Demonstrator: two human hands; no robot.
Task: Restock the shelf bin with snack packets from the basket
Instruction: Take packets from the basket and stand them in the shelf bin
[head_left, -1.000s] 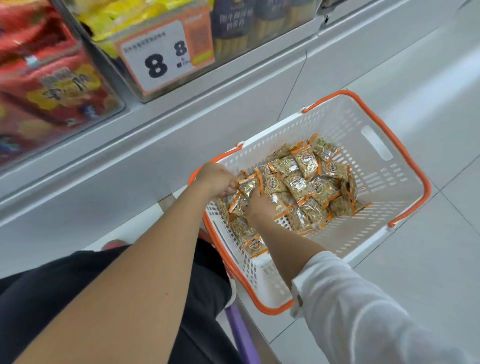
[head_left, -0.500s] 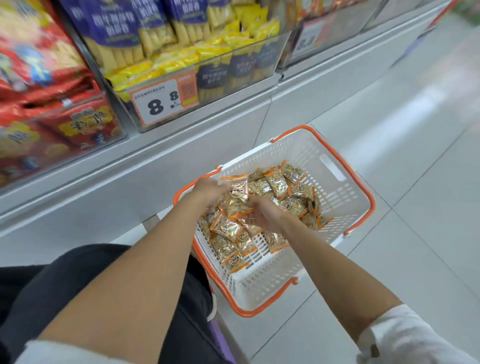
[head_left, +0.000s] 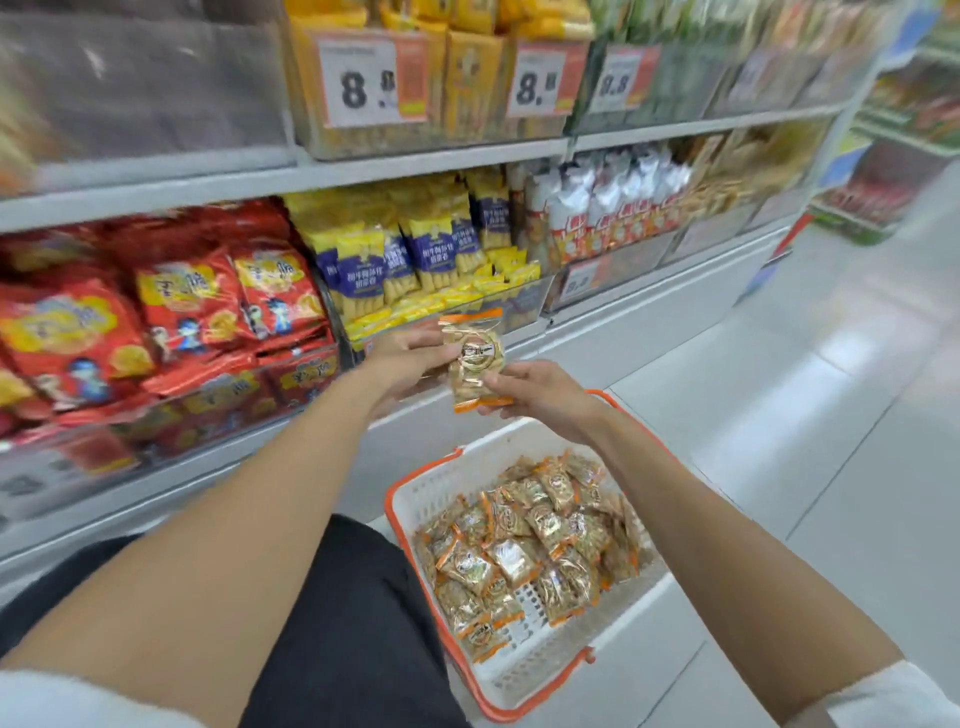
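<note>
A white basket with an orange rim (head_left: 530, 675) stands on the floor at lower centre, holding several gold snack packets with orange edges (head_left: 524, 551). Above the basket, in front of the lower shelf, both hands hold up a small stack of the same gold packets (head_left: 475, 358). My left hand (head_left: 410, 364) grips the stack from the left, its fingers behind it. My right hand (head_left: 540, 389) pinches the stack's lower right edge. The clear-fronted shelf bin of yellow and blue packets (head_left: 415, 270) is just behind the raised stack.
Red snack bags (head_left: 171, 312) fill the bin at left. White-and-red bags (head_left: 608, 208) sit in the bin to the right. Price tags reading 8.8 (head_left: 363, 85) hang on the upper shelf. Pale floor tiles (head_left: 810, 415) stretch to the right.
Both hands have come up out of the basket with a stack of gold packets, to the height of the lower shelf. The view has tilted up to show the shelves.
</note>
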